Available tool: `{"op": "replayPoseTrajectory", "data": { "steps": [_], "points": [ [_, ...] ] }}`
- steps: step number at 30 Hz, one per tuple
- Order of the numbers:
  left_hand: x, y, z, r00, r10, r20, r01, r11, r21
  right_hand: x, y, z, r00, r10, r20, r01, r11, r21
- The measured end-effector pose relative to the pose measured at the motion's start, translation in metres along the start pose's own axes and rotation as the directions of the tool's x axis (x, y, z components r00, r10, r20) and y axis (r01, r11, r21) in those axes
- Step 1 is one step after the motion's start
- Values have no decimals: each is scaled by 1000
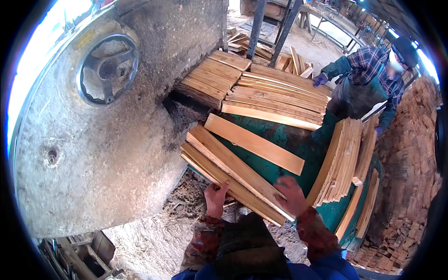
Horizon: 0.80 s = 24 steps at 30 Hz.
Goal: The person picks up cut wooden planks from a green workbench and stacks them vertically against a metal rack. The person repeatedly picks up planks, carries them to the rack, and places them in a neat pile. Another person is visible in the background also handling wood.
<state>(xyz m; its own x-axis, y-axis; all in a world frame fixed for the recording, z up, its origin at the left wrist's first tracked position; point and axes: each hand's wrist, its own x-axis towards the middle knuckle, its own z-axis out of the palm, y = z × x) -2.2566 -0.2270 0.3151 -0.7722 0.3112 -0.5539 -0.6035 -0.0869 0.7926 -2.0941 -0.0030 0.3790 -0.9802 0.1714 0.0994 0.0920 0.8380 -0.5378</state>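
My left hand [216, 198] is closed on the near edge of a wooden board [233, 192] at the front of a green table. Against that board, on its far side, rests another plank [240, 168] with a rough edge. My right hand [290, 193] is over the right end of these planks; its fingers are smeared by motion, so its grip cannot be made out. Beyond them a single smooth plank [254, 143] lies slantwise on the green table top [310, 164].
At left stands a big machine housing [154, 46] with a handwheel [108, 69]. Rows of planks [277, 95] lie at the table's far side, and a stack of boards [338, 161] at right. A gloved co-worker [368, 77] stands there, near a large woodpile [406, 177]. Sawdust covers the floor.
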Motion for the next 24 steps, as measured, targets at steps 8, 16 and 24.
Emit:
{"op": "replayPoseTrajectory", "data": {
  "steps": [8,16,24],
  "points": [
    [-8,8,21,990,83,-111,-60,980,192,104,77,23,996,87,13,-78,941,-328],
    [10,-29,-3,987,142,-76,-122,966,226,81,33,1,988,154,10,-154,978,138],
    [19,-43,-19,980,190,63,-194,980,53,13,-17,-6,858,273,434,-513,460,725]
  ]
}}
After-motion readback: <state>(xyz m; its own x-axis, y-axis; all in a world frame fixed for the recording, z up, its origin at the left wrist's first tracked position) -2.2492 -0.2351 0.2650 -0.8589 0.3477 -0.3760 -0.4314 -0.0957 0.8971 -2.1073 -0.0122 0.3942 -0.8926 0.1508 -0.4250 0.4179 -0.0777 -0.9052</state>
